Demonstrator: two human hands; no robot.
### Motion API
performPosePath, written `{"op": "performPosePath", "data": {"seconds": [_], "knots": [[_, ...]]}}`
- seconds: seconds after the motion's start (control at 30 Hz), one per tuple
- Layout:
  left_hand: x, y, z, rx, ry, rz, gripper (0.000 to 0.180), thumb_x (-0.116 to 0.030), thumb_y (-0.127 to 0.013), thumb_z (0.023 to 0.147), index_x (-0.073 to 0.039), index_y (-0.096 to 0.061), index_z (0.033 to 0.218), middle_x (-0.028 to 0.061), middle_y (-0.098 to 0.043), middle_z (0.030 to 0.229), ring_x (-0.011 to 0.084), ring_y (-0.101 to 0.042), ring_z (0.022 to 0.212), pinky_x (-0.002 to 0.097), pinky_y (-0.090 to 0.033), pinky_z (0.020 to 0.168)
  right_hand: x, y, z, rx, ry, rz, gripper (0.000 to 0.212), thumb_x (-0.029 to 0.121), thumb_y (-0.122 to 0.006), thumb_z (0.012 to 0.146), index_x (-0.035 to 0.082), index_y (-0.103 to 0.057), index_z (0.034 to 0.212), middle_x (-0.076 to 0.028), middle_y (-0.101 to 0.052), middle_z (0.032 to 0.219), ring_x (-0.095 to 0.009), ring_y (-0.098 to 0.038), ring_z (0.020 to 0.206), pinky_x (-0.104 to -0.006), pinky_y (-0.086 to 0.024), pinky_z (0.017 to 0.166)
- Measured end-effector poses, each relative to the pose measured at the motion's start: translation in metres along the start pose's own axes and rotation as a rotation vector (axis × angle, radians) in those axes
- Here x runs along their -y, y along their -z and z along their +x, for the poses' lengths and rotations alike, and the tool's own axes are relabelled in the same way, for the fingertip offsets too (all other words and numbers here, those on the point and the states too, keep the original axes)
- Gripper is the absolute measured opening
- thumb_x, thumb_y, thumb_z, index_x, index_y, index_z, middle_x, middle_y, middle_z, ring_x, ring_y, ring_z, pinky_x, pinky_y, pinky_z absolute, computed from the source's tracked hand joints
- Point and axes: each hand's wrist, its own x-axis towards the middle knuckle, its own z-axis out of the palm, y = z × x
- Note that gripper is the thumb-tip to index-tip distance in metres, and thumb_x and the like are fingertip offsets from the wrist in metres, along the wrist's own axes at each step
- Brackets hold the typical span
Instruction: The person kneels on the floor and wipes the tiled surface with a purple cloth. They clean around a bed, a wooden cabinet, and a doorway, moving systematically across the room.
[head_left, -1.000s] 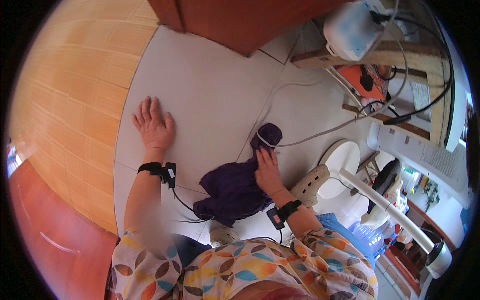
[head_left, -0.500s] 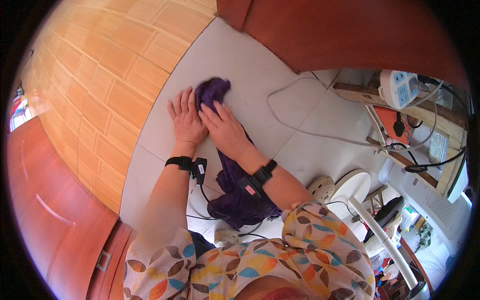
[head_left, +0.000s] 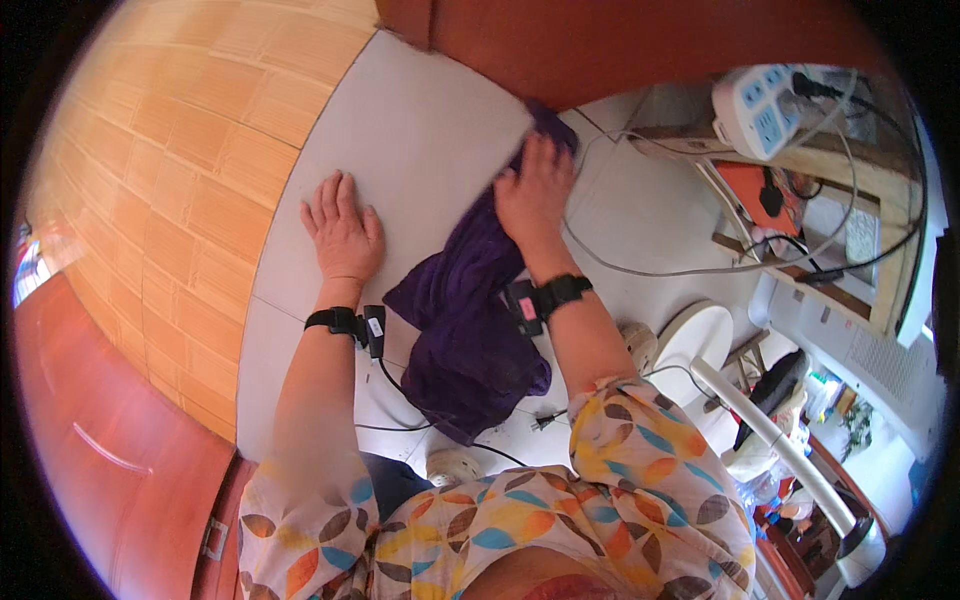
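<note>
A long, bunched purple cloth [head_left: 462, 320] lies on the pale tiled floor [head_left: 410, 120]. Its narrow far end reaches the bottom edge of the red-brown wooden panel at the top. My right hand [head_left: 537, 195] presses down on that far part of the cloth, its fingers closed over the fabric. To the left, my left hand [head_left: 342, 232] rests flat on the bare tile with fingers spread, holding nothing and apart from the cloth. The thick near end of the cloth lies in a heap between my forearms.
The red-brown panel [head_left: 650, 50] bounds the floor ahead. At the right, a white power strip [head_left: 762, 112] sits on a wooden frame, and a grey cable [head_left: 640, 270] loops over the tiles. A white round stool seat [head_left: 693, 345] and a loose black plug [head_left: 545, 420] are nearer me.
My right hand has moved away and to the right, stretching the cloth's far end to the panel. My left hand has separated from it and shows slightly further left in the picture.
</note>
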Motion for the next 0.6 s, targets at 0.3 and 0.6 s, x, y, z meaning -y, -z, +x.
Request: {"op": "performPosePath", "data": {"seconds": [0.3, 0.6], "knots": [[0.016, -0.024, -0.005, -0.028, -0.061, 0.042, 0.057, -0.028, -0.054, 0.095, -0.011, -0.042, 0.148, 0.0108, -0.039, 0.157, 0.0317, -0.031, 0.147, 0.0588, -0.015, 0.121, -0.161, 0.000, -0.213, -0.095, -0.480, -0.147, 0.072, 0.026, -0.049, 0.097, -0.006, -0.023, 0.156, -0.031, -0.026, 0.159, -0.055, -0.021, 0.145, -0.0599, -0.016, 0.122], [0.017, -0.025, 0.004, -0.102, -0.107, 0.084, 0.057, -0.032, -0.050, 0.097, -0.012, -0.042, 0.150, 0.0082, -0.041, 0.157, 0.0309, -0.033, 0.146, 0.0574, -0.016, 0.121, -0.145, 0.009, -0.206, -0.062, -0.558, -0.055, 0.071, 0.027, -0.048, 0.094, 0.004, -0.028, 0.158, -0.024, -0.028, 0.161, -0.052, -0.020, 0.147, -0.0631, -0.012, 0.121]]}}
